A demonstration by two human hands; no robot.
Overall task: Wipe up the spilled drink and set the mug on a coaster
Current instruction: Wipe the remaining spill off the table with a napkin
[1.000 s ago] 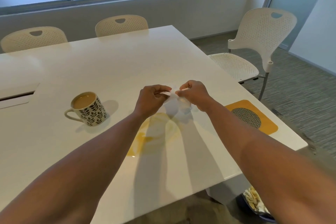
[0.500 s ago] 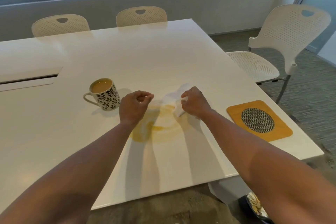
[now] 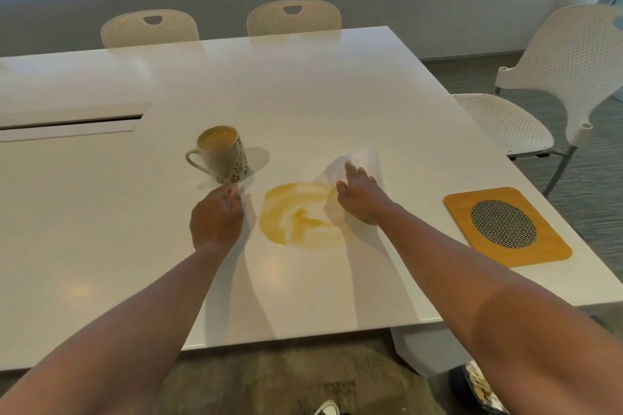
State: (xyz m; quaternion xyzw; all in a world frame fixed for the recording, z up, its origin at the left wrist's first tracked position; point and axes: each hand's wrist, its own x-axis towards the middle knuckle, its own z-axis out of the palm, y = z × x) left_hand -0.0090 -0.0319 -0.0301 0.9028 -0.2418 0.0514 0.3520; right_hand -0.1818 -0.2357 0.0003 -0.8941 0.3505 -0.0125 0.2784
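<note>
A yellow-brown puddle (image 3: 300, 217) lies on the white table (image 3: 303, 94). My right hand (image 3: 359, 200) presses a white paper tissue (image 3: 359, 160) flat onto the puddle's right edge, fingers spread over it. My left hand (image 3: 217, 217) hovers just left of the puddle, fingers loosely curled, holding nothing. A patterned mug (image 3: 220, 153), full of milky drink, stands upright behind my left hand, handle to the left. A wooden coaster (image 3: 505, 226) with a round metal mesh centre lies near the table's right edge.
Three white perforated chairs stand around the table: two behind it (image 3: 150, 29) (image 3: 293, 17) and one at the right (image 3: 566, 77). A cable slot (image 3: 70, 123) is cut into the table at left. A bin (image 3: 478, 384) with litter sits on the floor below right.
Both hands held the tissue above the puddle; my left hand let go and moved left. My right hand lowered the tissue onto the spill's right edge and spread flat over it.
</note>
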